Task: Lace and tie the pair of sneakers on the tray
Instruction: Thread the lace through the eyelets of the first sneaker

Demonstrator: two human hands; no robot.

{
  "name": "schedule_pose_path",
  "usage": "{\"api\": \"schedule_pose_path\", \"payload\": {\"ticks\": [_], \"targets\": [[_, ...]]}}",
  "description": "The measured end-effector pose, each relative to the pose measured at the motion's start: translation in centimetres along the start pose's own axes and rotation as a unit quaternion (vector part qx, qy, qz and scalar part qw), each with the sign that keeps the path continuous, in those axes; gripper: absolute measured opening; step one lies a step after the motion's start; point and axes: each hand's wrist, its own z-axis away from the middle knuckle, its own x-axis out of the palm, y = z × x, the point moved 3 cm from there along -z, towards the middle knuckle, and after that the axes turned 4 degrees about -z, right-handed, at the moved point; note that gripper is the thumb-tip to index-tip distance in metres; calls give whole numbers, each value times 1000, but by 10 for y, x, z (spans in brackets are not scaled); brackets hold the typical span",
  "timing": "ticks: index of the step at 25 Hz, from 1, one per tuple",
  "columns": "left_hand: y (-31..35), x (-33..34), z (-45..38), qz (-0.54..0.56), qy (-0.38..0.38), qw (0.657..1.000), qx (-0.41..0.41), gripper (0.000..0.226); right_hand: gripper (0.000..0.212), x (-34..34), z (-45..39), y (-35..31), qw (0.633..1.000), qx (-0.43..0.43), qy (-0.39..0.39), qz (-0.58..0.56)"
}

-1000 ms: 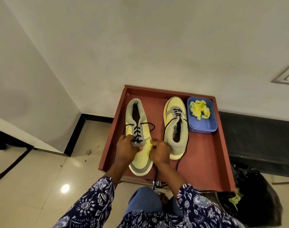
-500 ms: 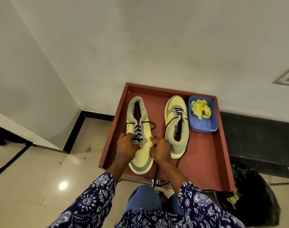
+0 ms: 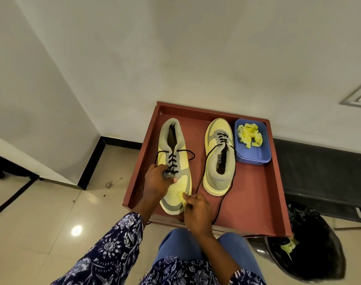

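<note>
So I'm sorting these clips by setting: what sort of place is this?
Probably a plain indoor room, perhaps a home or office corner. Glossy beige floor tiles meet bare white walls with a black skirting strip, and the red-brown wooden tray of sneakers stands near a black-bagged waste bin.

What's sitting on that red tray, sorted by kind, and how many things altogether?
Sneakers: 2, the left sneaker and the right sneaker
Blue containers: 1, the blue container, which holds crumpled yellow paper
Total on the red tray: 3, counting the paper with its container.
</note>
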Motion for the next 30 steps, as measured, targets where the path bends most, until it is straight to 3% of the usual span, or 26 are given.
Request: {"api": "schedule_pose_path", "payload": {"ticks": [6,14,20,24,30], "targets": [[-4,-3,-3,-1,-21,1000,-9,60,29,-9,-44,-10,999,-9,21,31],[-7,-3,-7,6,-24,999,-23,53,39,5,-57,-33,980,-104,-2,172],[-7,-2,-7,4,-18,1000,-25,47,22,28,-10,-25,972,-160,4,171],[-7,-2,-7,5,-19,999,-28,44,38,26,10,-13,962,-217,-61,152],[-5,-2,-7,1,-26,999,-31,48,20,7,10,3,944,-253,-118,174]]}}
